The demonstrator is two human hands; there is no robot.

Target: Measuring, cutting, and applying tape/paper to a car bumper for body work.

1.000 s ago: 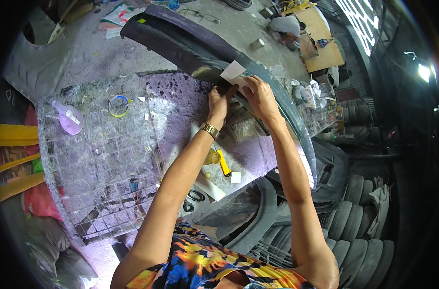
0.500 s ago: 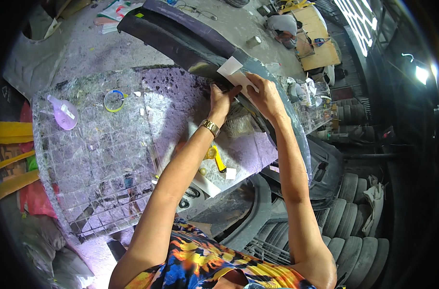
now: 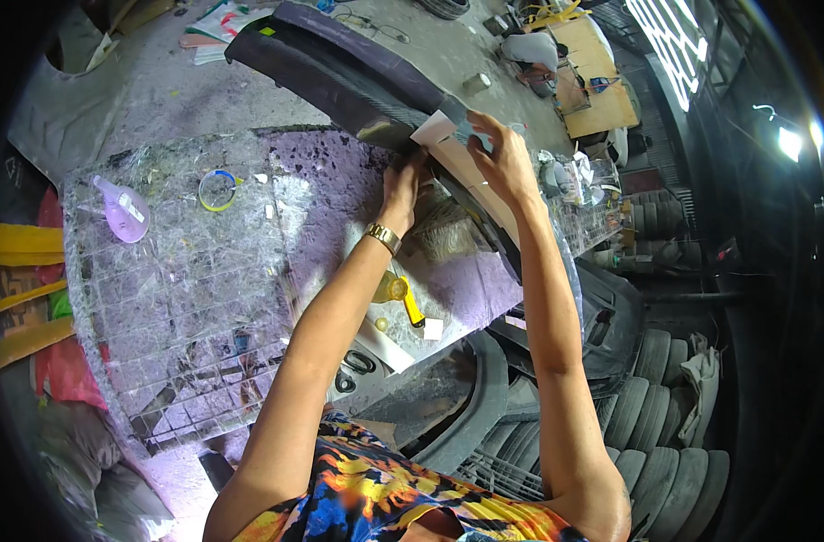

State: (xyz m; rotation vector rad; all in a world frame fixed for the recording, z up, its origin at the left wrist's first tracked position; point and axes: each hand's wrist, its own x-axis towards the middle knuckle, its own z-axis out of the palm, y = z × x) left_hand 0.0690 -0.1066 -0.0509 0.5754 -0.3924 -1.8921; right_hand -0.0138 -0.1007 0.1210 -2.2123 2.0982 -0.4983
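Note:
A long dark car bumper [image 3: 340,86] curves from the far left down to the right side of the table. A pale strip [image 3: 437,129], like paper or masking tape, lies along its upper face and runs on down under my right hand. My left hand [image 3: 401,191], with a gold watch on the wrist, is closed at the bumper's inner edge beside the strip; its fingertips are partly hidden. My right hand [image 3: 505,161] hovers over the strip with thumb and fingers apart, holding nothing I can see.
The mesh-topped table [image 3: 186,298] carries a purple funnel-shaped bottle [image 3: 123,212], a tape roll [image 3: 218,191], a yellow cutter knife [image 3: 413,303], black scissors [image 3: 353,369] and a plastic-wrapped bundle [image 3: 446,233]. Stacked tyres [image 3: 651,425] stand at right. A person [image 3: 531,54] sits at the far right.
My right hand has lifted off the strip and its fingers have spread. My left hand has drawn slightly back toward the bumper's inner edge. More of the strip now shows.

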